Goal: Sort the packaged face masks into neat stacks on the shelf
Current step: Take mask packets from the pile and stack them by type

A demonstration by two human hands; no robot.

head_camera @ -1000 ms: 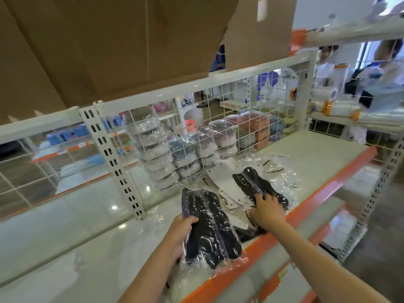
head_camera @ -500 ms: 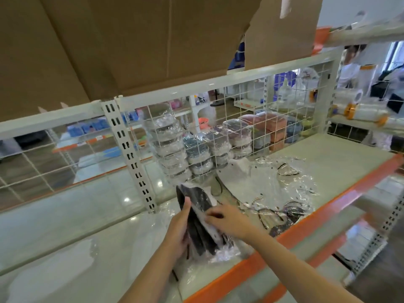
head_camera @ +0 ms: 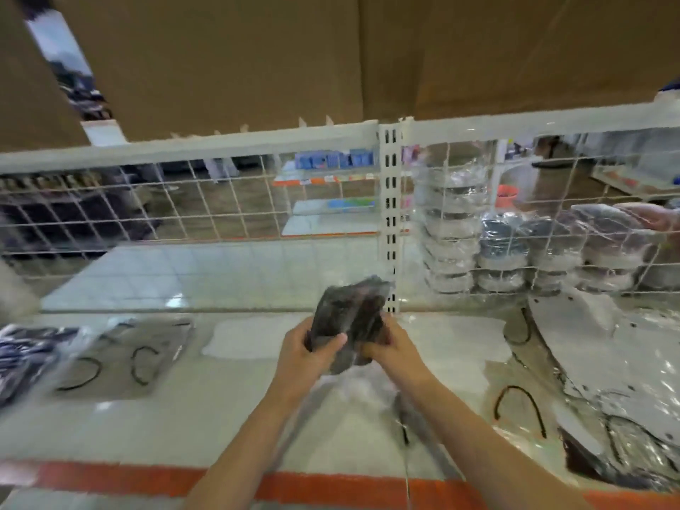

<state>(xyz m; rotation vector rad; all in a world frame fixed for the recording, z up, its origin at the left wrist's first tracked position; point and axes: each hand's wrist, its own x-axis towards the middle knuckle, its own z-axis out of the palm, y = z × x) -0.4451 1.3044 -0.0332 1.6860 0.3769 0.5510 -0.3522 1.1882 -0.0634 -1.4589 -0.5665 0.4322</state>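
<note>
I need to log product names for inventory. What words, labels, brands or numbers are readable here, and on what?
None can be read.
Black mask packets held in both hands: no print visible through the plastic.
Price strips on the far shelf behind the wire grid: too blurred.
Blue boxes above them: too small and blurred.

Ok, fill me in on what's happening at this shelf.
A person is sorting packaged face masks. Both hands hold one bundle of black masks in clear wrap above the shelf: the left hand grips its left side and the right hand its right. Loose packets lie flat at the left and in a pile at the right. Finished stacks stand against the wire mesh at the back right.
</note>
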